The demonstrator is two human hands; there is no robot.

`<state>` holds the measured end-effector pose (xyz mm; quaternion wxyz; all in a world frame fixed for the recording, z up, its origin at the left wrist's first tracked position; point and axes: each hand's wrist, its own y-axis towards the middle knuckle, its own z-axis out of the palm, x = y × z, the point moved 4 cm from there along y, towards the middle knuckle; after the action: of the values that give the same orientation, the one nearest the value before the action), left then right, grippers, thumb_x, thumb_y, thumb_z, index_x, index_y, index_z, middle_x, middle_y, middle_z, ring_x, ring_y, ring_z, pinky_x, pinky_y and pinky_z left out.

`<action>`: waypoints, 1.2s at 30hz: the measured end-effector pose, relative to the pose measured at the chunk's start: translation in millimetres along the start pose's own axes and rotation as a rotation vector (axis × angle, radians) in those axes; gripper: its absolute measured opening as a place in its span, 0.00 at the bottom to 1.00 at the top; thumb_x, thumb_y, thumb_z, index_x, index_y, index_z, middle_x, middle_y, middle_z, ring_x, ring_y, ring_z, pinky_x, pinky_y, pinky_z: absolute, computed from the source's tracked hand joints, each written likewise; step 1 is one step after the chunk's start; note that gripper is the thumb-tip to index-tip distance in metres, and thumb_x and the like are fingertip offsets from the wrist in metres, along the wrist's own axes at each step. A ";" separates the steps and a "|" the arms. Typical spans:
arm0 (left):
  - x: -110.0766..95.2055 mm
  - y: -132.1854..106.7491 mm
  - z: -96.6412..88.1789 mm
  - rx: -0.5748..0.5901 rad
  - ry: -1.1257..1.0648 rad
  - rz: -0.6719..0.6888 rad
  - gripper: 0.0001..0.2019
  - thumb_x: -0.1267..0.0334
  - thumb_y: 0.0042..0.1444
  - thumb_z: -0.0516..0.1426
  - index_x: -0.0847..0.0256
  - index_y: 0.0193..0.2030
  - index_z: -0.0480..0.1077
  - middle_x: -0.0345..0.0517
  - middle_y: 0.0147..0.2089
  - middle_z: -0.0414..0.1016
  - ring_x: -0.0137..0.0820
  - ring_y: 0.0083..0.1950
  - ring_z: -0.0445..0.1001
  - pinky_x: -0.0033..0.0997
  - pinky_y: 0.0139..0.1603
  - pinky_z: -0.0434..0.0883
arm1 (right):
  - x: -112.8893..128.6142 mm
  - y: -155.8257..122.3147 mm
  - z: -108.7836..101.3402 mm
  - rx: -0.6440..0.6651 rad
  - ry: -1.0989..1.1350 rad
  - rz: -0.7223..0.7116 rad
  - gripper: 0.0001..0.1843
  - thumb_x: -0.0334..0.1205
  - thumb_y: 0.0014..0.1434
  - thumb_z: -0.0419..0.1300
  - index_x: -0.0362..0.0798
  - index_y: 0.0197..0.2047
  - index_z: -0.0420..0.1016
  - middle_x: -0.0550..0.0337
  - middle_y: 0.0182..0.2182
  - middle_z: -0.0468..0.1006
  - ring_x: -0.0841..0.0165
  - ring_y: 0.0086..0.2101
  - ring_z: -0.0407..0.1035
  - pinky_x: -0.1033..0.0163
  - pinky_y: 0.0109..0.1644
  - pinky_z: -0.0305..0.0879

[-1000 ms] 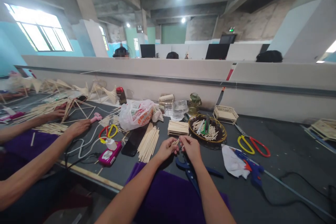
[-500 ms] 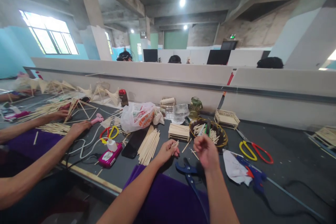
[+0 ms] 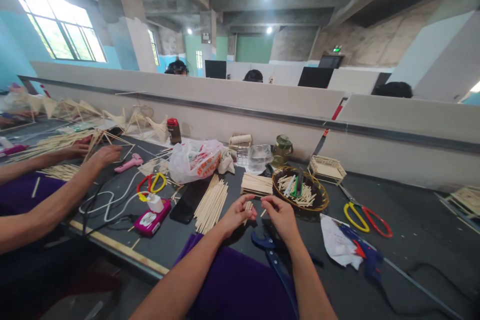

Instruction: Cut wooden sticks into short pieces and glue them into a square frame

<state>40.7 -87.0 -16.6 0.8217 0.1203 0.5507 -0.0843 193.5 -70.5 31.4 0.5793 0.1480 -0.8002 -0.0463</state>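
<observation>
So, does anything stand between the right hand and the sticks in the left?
Nothing visible does: only a small gap separates the right hand from the sticks in the left hand. The blue tool lies nearer the body, outside that gap.

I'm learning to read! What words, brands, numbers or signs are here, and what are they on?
No text can be read here.
Crumpled white plastic bag: red and orange printing, too blurred.
Small glowing green sign at the back: too small.
Dark brown bottle with a red cap: any label too small to read.
</observation>
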 end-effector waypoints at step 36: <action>2.9 -2.6 5.1 0.002 -0.215 -0.189 0.40 0.67 0.44 0.66 0.67 0.62 0.51 0.48 0.30 0.77 0.35 0.31 0.77 0.35 0.34 0.73 | -11.9 -2.8 18.4 0.027 0.091 -0.021 0.12 0.44 0.52 0.62 0.48 0.37 0.81 0.55 0.34 0.80 0.64 0.36 0.72 0.61 0.41 0.65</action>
<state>45.6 -91.0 -17.7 0.8643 0.0589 0.4681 -0.1745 180.1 -71.6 13.9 0.6125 0.1662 -0.7720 -0.0348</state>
